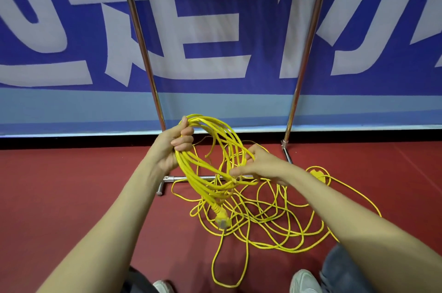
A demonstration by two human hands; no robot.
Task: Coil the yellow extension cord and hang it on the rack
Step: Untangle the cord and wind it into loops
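Note:
My left hand [175, 143] grips a bundle of several loops of the yellow extension cord [210, 149], held up in front of the rack. My right hand [257, 163] pinches a strand on the right side of those loops. A yellow plug [221, 217] dangles from the bottom of the bundle. The remaining cord [275, 216] lies in a loose tangle on the red floor below, with a yellow end piece [318, 174] beside my right forearm. The metal rack has two upright poles [141, 48] and a base bar [191, 177] on the floor.
A blue and white banner [215, 41] stands behind the rack. Red floor [71, 185] spreads left and right. My shoes [303, 282] and jeans show at the bottom edge, close to the cord tangle.

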